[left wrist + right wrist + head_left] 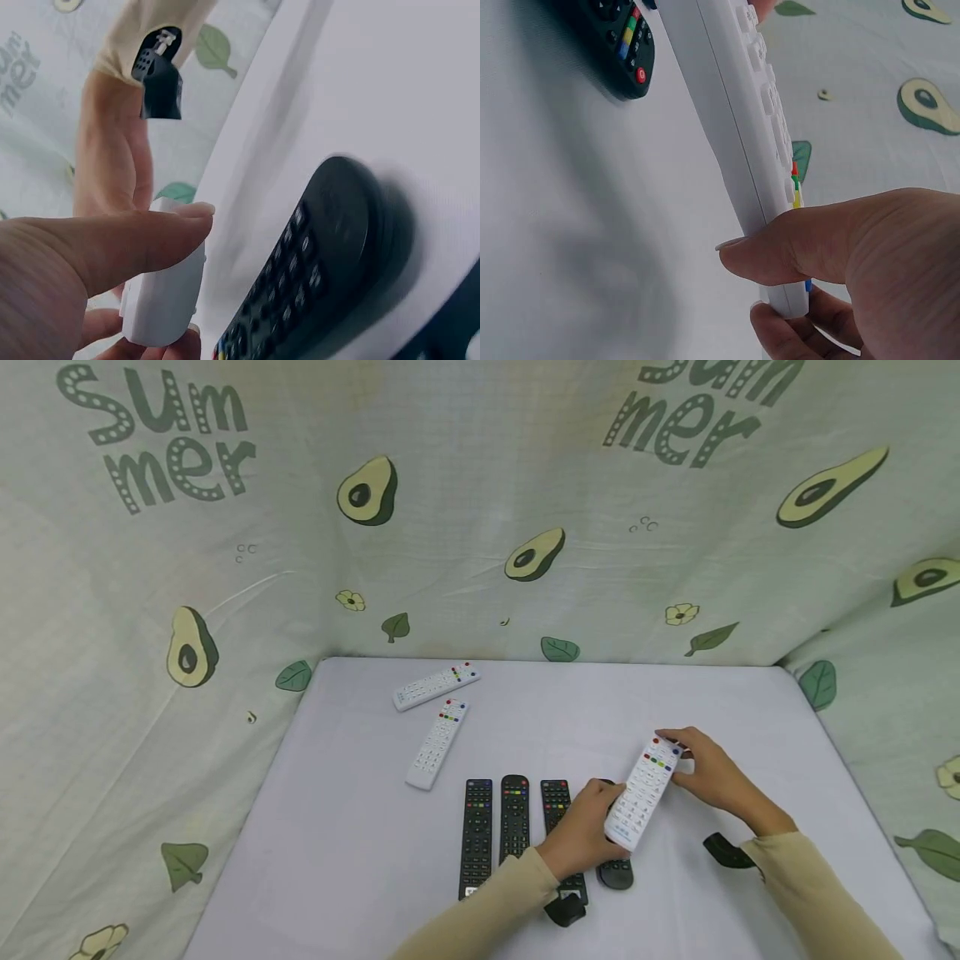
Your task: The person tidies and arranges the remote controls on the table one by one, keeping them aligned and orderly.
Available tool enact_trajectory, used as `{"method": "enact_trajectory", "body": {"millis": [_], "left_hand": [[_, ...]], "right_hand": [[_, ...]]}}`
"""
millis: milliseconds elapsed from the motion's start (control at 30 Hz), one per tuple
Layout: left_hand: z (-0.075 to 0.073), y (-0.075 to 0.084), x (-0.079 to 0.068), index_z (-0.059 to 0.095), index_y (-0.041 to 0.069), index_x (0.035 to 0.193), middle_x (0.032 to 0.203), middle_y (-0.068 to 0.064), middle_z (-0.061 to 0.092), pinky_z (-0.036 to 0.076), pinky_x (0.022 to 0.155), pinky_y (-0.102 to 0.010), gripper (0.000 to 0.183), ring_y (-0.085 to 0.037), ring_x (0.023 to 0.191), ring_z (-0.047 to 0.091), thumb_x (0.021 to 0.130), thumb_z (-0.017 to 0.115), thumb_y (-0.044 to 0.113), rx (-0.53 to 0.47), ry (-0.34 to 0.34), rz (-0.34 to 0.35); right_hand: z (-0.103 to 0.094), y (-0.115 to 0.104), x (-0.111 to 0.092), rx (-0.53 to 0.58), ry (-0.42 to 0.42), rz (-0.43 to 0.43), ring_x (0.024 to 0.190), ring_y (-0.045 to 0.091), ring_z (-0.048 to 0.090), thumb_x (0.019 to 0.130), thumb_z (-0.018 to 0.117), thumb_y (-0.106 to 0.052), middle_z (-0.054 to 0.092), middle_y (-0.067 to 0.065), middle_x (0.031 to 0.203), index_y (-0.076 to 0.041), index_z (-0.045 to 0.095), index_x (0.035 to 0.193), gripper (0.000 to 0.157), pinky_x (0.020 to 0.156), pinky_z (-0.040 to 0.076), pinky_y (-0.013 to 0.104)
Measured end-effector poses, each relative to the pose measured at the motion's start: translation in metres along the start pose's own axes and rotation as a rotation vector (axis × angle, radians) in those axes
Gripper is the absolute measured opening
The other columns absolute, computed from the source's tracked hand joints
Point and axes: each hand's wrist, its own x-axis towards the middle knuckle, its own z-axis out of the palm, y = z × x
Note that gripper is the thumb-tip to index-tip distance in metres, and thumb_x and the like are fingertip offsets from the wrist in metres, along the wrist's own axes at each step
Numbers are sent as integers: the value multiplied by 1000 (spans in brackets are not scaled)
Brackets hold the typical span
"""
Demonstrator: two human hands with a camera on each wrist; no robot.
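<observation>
A white remote control with coloured buttons is held tilted above the table between both hands. My left hand grips its lower end, the thumb along one side in the left wrist view. At the upper end, my right hand pinches it between thumb and fingers; the right wrist view shows the remote's side edge-on. Beneath the held remote lies a black remote, partly covered by it and the left hand. Another black remote runs under the left wrist.
Two more black remotes lie side by side left of the hands. Farther back are two white remotes, one slanted and one near the back edge. A printed avocado cloth hangs behind the white table.
</observation>
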Motion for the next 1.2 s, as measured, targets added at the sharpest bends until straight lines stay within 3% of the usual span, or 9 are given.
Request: {"method": "enact_trajectory", "body": {"millis": [267,500,800,1067,1200], "left_hand": [[19,7,3,51,5,155,132,0,53,46,90,-11,93,3,106,49,75,97,13,-41,-1,30],[32,15,2,49,5,155,130,1,53,46,89,-12,97,2,110,48,72,98,11,-85,-19,1],[46,25,-1,44,2,158,133,-6,50,49,87,-11,103,2,106,48,71,99,12,-124,-96,-46],[54,34,-6,46,10,158,137,-11,48,48,80,-9,100,2,103,50,73,98,17,-4,-126,20],[58,40,-10,46,10,158,139,-13,47,49,80,-9,99,-1,106,52,73,98,18,63,-131,28]], "right_hand": [[-2,10,-11,-19,-4,-8,110,45,62,78,80,15,61,32,125,13,56,139,65,93,56,61],[0,18,-21,-32,-42,0,111,46,62,79,80,13,61,31,127,12,57,139,65,92,56,60],[8,29,-33,-33,-62,-44,108,41,64,77,81,15,64,25,124,9,60,137,64,87,58,46],[14,33,-39,-51,-48,-102,108,23,63,76,82,13,67,18,124,6,63,136,63,88,58,36],[17,34,-40,-47,-53,-118,108,24,64,74,84,13,68,17,124,5,64,135,65,88,59,36]]}}
